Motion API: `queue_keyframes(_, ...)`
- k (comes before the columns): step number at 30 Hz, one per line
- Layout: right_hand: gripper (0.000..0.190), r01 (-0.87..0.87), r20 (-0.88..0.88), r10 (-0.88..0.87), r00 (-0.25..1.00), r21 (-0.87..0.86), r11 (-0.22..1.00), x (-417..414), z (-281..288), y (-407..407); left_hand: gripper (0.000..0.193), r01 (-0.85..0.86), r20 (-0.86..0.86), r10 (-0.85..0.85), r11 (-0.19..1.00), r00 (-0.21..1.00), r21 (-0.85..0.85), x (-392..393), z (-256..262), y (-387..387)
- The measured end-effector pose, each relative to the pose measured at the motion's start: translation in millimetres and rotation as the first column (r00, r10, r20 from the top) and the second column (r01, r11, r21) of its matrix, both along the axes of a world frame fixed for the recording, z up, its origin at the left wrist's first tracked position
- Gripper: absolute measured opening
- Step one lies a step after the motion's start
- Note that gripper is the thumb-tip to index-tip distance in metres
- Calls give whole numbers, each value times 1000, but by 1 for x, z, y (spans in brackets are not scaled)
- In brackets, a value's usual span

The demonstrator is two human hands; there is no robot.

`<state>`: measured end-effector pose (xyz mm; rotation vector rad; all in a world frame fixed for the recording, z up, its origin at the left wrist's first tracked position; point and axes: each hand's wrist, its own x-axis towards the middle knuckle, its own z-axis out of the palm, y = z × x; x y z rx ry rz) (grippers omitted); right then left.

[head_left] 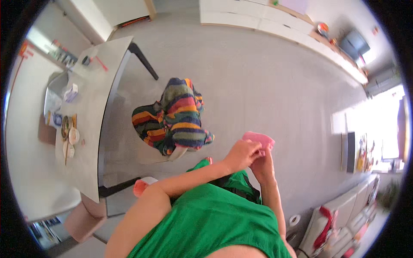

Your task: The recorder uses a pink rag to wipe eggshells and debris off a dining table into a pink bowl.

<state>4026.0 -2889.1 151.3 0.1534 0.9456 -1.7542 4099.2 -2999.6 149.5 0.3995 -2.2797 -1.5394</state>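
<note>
My left hand (240, 156) and my right hand (263, 166) meet in front of me, both with their fingers on a small pink piece of fabric (259, 138). It spreads out beyond my fingertips, and its exact kind cannot be made out. To the left of my hands, a multicoloured striped cloth or garment (184, 113) lies heaped over a low light-coloured support (178, 153), which it mostly hides.
At left stands a long table (90, 129) bearing a bowl (66, 126), small dishes and a packet, with a chair (85, 216) by its near end. White drawers (232, 19) line the far wall. A sofa (335, 209) with cushions and cloths is at lower right.
</note>
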Motion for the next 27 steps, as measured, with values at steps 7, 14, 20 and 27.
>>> queue_keyframes(7, 28, 37, 30, -39, 999, 57, 998, -133, -12, -61, 15, 203, -95, -195, 976, 976, 79, -95, -5, -69)
queue_keyframes(14, 39, -168, -102, 167, 981, -4, 986, -276, -14, -159, 14, -252, 94, 239, 812, 966, 527, -166, -17, -170)
queue_keyframes(20, 38, -337, -233, 341, 911, 61, 940, -346, -11, -259, 18, -524, 51, 624, 606, 780, 599, -159, -22, -248)
queue_keyframes(27, 43, -539, -209, 542, 814, 74, 839, -333, -37, -400, 22, -708, 183, 840, 290, 511, 644, -110, -67, -354)
